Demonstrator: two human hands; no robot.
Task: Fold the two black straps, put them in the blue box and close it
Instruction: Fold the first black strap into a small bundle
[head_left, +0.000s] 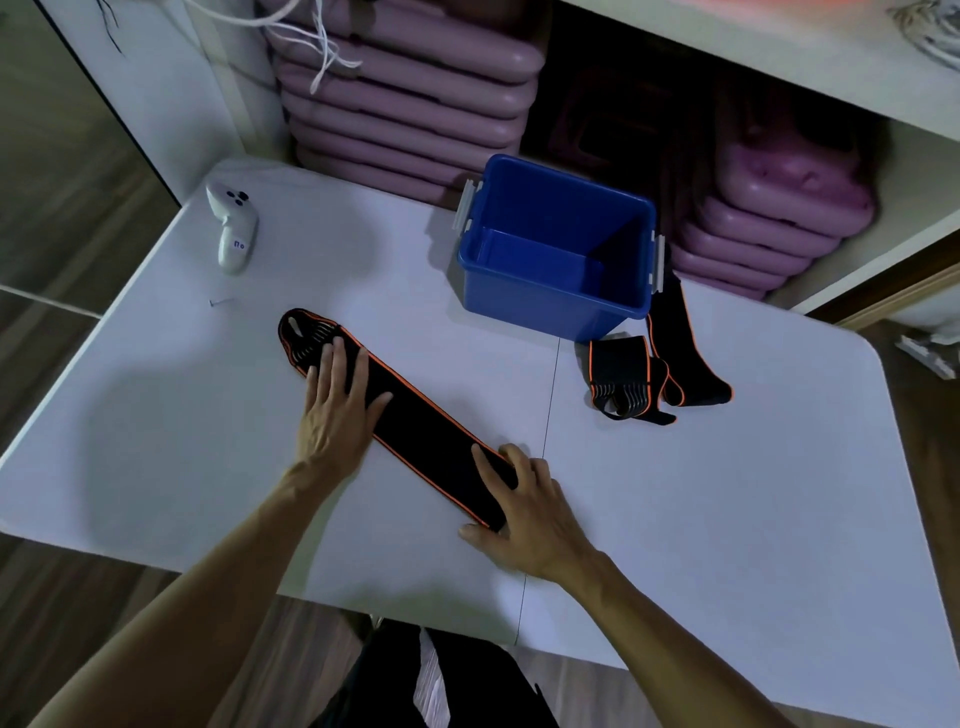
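Observation:
A long black strap with orange edging (421, 426) lies stretched out diagonally on the white table (727, 493). My left hand (337, 405) presses flat on its upper left part, fingers spread. My right hand (524, 504) rests on its lower right end, fingers bent over the strap's tip. A second black strap with orange trim (670, 358) lies bunched to the right, partly beside the blue box (558, 249). The box stands open at the table's far side, with nothing inside and no lid in view.
A white game controller (232, 226) lies at the table's far left. Stacks of purple plastic cases (405, 98) fill the shelves behind the box. A small dark item (221, 301) lies near the controller. The table edge runs close to my body.

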